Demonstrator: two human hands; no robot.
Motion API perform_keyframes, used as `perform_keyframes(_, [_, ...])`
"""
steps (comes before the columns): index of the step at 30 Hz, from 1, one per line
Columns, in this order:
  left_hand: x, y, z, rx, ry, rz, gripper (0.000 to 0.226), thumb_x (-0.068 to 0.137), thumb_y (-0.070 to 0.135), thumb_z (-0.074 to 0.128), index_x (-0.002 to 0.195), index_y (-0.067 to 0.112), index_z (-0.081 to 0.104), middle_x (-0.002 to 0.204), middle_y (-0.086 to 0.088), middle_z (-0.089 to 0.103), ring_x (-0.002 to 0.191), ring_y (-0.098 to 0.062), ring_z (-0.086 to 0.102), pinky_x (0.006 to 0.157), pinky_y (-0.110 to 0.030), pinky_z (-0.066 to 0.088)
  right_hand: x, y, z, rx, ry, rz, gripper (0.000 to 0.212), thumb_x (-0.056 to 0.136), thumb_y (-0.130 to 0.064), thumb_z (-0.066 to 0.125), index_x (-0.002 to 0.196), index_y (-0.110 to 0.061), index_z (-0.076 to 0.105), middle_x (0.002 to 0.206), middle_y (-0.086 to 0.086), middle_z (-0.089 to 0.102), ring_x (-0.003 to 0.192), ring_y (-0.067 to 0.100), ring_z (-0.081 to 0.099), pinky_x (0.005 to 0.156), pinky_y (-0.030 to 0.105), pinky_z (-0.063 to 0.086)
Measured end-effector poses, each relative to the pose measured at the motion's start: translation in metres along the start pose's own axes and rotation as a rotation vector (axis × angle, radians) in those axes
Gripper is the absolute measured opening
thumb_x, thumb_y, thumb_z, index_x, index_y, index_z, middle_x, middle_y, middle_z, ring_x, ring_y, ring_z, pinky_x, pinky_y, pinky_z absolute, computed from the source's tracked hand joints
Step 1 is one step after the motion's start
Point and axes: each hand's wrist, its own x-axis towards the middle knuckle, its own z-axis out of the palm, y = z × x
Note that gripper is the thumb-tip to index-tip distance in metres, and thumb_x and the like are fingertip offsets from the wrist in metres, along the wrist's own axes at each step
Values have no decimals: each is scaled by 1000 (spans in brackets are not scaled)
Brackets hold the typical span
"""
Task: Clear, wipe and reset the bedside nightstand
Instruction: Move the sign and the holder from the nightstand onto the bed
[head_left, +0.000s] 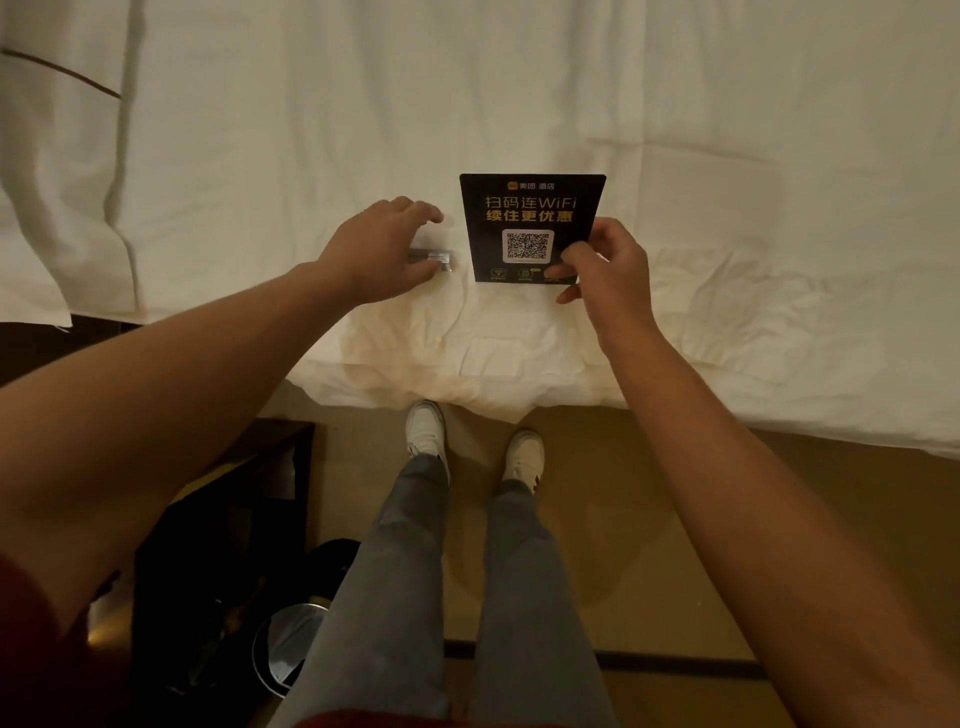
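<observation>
Nightstand (244, 467) dark, low at left, beside bed (675, 104). Left hand (382, 249) over sheet, fingers curled round small silvery object (434, 258); identity unclear. WiFi card (530, 228) flat on bed, pinched at lower right corner by right hand (605, 265). Probably light, stiff, smooth; best gripped by an edge.

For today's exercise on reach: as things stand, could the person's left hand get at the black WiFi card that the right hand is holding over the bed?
Probably yes. The left hand is beside the WiFi card with nothing between them, though it is on a small silvery object itself.
</observation>
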Motion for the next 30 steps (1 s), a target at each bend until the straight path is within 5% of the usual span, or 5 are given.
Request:
perform_keyframes(6, [-10, -1, -8, -8, 99, -27, 59, 92, 43, 69, 142, 16, 52, 147, -11, 51, 132, -33, 49, 107, -46, 44, -14, -8, -3, -134, 170, -130, 34, 89, -25, 65, 122, -24, 58, 125, -8, 61, 89, 9, 68, 74, 35, 62])
perform_keyframes(10, [-26, -3, -11, -14, 239, -65, 56, 92, 39, 67, 140, 12, 53, 148, -13, 48, 133, -35, 47, 109, -48, 42, -26, -15, -11, -202, 252, -265, 46, 87, -28, 64, 131, -20, 54, 132, -9, 52, 88, -1, 60, 72, 9, 49])
perform_keyframes(14, [-52, -2, -5, -24, 385, -133, 55, 93, 40, 65, 140, 13, 53, 151, -13, 44, 133, -35, 47, 108, -48, 41, -43, -24, -17, -325, 287, -496, 53, 84, -25, 65, 134, -13, 51, 138, -1, 50, 92, 11, 60, 69, 13, 49])
perform_keyframes(26, [-180, -25, 29, -105, 660, -330, 48, 96, 49, 59, 140, 28, 52, 159, -7, 34, 128, -28, 50, 100, -45, 49, -118, -47, 51, -514, -145, -890, 49, 86, -21, 67, 133, -13, 59, 145, 7, 49, 108, 18, 61, 91, 38, 57])
perform_keyframes(30, [-243, -54, 35, -108, 758, -428, 57, 95, 58, 56, 146, 33, 45, 161, -7, 31, 130, -28, 49, 104, -47, 49, -150, -46, 102, -561, -275, -958, 43, 87, -22, 67, 129, -13, 65, 145, 8, 51, 126, 11, 50, 102, 13, 43])
